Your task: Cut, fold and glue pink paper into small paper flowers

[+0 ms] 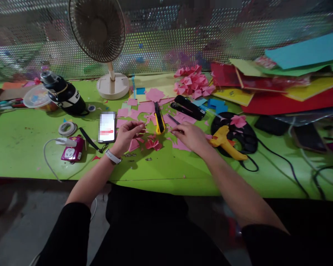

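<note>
My left hand (127, 133), a white band on its wrist, is pinched closed above the scraps. Whatever sits between its fingertips is too small to make out. In my right hand (189, 136) is a pair of scissors (173, 119), its thin pointed blades aimed up and left. Its handles are mostly covered by my fingers. Between the hands lie a yellow and black box cutter (159, 122) and a folded pink paper flower (153, 144). Pink paper pieces (146, 107) are strewn around them. Just beyond my right hand is a black stapler (188, 107).
A yellow glue gun (224, 142) rests on a black round holder (246, 138) at right. Pink folded flowers (192, 81) are heaped behind. Coloured sheets (302, 83) fill the back right. At left are a fan (112, 87), bottle (66, 96), phone (107, 127) and tape roll (67, 128).
</note>
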The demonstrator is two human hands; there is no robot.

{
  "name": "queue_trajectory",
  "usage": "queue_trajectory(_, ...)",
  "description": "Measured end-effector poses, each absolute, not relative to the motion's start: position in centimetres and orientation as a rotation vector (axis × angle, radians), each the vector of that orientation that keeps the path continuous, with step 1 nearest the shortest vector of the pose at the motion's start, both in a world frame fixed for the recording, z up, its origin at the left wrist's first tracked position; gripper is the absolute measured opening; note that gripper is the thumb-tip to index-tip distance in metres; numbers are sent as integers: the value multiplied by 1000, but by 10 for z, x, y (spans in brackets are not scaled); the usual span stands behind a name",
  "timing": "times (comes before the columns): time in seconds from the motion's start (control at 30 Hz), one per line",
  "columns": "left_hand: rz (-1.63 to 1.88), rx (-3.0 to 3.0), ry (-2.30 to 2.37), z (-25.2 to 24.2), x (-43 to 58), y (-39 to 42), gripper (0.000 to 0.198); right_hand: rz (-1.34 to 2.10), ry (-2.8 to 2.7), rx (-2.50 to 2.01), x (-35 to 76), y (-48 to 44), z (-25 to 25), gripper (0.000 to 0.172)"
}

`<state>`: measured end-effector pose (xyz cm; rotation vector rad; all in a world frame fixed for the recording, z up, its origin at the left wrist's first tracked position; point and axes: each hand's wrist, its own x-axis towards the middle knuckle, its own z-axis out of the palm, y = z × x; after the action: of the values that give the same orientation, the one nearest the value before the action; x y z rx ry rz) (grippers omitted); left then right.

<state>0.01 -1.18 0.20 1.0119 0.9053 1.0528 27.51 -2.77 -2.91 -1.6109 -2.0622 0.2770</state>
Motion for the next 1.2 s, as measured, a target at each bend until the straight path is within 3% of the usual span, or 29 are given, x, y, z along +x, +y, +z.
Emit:
queue_trajectory(0.47, 1096, 944, 937, 1, -6, -4, 26, -7, -2317, -1560, 273, -2, -45, 33)
queue_trajectory(1.2, 988, 930, 889, -4, -2, -8, 25, 105, -2182, -1551, 277, -10, -29, 24)
